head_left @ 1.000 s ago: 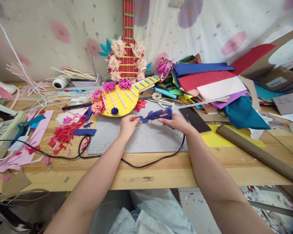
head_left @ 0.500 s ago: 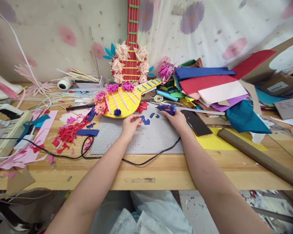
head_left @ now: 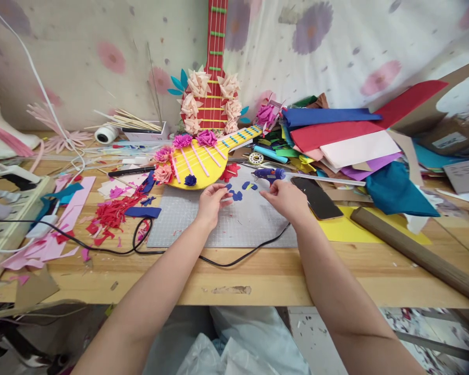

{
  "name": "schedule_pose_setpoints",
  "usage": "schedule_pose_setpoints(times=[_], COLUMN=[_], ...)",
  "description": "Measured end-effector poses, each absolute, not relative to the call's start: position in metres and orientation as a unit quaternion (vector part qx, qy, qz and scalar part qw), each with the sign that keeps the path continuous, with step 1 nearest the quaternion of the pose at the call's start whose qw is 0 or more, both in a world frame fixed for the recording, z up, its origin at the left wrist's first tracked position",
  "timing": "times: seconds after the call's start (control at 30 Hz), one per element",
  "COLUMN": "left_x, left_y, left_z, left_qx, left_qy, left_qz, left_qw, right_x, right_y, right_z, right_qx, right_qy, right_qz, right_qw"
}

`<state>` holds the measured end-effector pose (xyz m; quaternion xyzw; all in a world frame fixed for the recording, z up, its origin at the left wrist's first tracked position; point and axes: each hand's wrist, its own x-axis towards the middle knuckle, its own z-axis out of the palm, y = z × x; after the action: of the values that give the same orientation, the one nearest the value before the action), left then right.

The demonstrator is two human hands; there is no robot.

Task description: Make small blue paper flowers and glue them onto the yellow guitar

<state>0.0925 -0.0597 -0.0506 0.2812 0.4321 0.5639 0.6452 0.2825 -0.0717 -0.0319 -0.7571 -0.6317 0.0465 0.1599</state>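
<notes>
My left hand (head_left: 211, 205) is closed in a pinch over the grey cutting mat (head_left: 250, 224), with a small blue paper piece (head_left: 229, 186) at its fingertips. Other blue paper pieces (head_left: 237, 196) lie on the mat just right of those fingers. My right hand (head_left: 288, 200) is just in front of the blue glue gun (head_left: 269, 173), thumb and fingers apart and nothing visible between them. The gun rests at the back of the mat, a long white glue stick (head_left: 328, 179) reaching right from it. Behind my left hand lies a yellow paper guitar (head_left: 199, 164) trimmed with paper flowers.
A red paper guitar (head_left: 213, 104) stands against the curtain. Right of the mat are a phone (head_left: 316, 198), a brown paper roll (head_left: 406, 250) and stacked coloured paper (head_left: 344, 127). Red shreds (head_left: 115, 211) lie on the left. A black cable (head_left: 234, 263) crosses the front of the mat.
My right hand has let go of the glue gun and drawn slightly back toward me, leaving the gun lying down. My left hand keeps its pinch in nearly the same place.
</notes>
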Motion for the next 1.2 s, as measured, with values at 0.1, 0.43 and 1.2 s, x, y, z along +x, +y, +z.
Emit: schedule_pose_setpoints(times=[0.1, 0.43, 1.2], left_x=[0.091, 0.003, -0.050], left_y=[-0.062, -0.046, -0.007], left_z=[-0.042, -0.004, -0.041], left_qx=[0.338, 0.415, 0.548], left_qy=[0.412, 0.489, 0.653], left_qz=[0.577, 0.620, 0.423], left_qw=[0.619, 0.452, 0.307], right_x=[0.272, 0.225, 0.098], right_y=[-0.070, -0.057, -0.006], right_z=[-0.040, -0.052, -0.065], right_qx=[-0.734, -0.557, -0.540], right_qy=[-0.645, -0.731, -0.697], right_qz=[0.071, 0.090, 0.070], right_qw=[0.198, 0.385, 0.466])
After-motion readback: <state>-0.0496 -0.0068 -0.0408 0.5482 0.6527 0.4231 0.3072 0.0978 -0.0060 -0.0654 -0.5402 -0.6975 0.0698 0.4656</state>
